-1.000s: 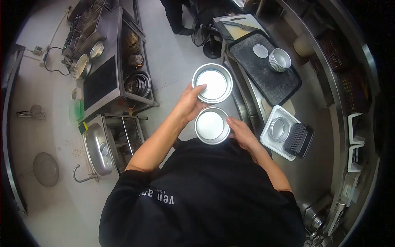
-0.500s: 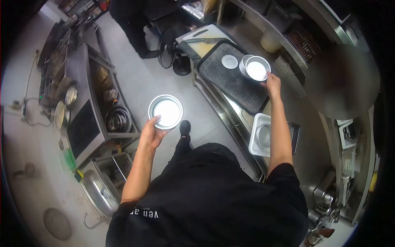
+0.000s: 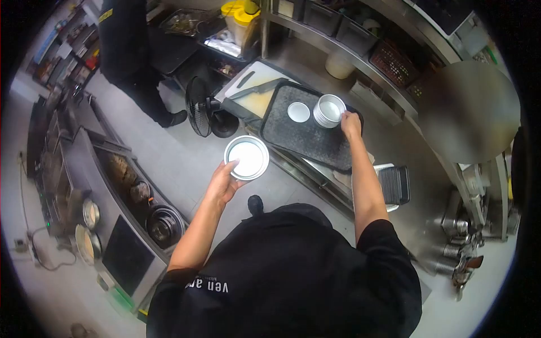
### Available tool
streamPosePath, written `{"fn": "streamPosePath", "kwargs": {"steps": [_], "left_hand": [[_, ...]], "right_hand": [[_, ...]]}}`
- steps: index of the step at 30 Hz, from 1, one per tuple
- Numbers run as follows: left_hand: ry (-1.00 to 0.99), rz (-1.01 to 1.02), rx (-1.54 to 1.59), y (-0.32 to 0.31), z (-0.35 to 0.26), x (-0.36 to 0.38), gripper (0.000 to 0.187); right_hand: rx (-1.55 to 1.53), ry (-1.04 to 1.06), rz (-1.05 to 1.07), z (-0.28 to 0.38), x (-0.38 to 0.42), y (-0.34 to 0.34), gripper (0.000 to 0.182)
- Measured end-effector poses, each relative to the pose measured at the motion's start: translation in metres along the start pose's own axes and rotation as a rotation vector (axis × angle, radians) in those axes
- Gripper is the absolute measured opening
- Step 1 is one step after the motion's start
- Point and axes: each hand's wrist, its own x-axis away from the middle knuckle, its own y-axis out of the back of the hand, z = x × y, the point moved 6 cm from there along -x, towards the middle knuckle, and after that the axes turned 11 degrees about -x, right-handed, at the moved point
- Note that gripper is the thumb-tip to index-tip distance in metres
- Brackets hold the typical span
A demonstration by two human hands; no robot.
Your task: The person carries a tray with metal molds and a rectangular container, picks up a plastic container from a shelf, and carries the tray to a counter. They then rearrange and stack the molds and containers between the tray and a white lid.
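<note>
A round cake tin (image 3: 248, 158) with a bright white inside is gripped at its near edge by my left hand (image 3: 223, 185), thumb over the rim. It is held up over the floor gap beside the counter. On a black tray (image 3: 287, 141) stands a stack of round tins (image 3: 328, 111). My right hand (image 3: 351, 124) has its fingers closed on the right side of the top tin in that stack. Just left of the stack lies a smaller round, pale piece (image 3: 298, 112), flat on the tray.
A cutting board (image 3: 251, 103) with a knife (image 3: 264, 88) lies beyond the tray. A fan (image 3: 200, 107) stands on the floor, near a person (image 3: 127, 56) in black. Right of my forearm are a dark ribbed container (image 3: 394, 185) and a hanging round disc (image 3: 469, 112).
My right hand has brought the tin from tilted above the stack down onto it. My left hand still holds its tin, now closer to the tray. The view has turned.
</note>
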Motion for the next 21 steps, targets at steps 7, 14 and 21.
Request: {"fn": "streamPosePath", "kwargs": {"steps": [7,14,21], "left_hand": [[-0.008,0.063,-0.285,-0.046,-0.004,-0.053,0.039],[-0.160,0.105,-0.479,-0.120,-0.002,-0.066,0.046],[-0.106,0.166,-0.488,-0.173,0.011,-0.072,0.045]], "right_hand": [[-0.754,-0.201,0.530,0.106,0.138,-0.033,0.064],[-1.458,-0.351,0.735,0.111,0.189,-0.040,0.080],[-0.398,0.509,-0.278,0.122,0.194,0.061,0.078]]}}
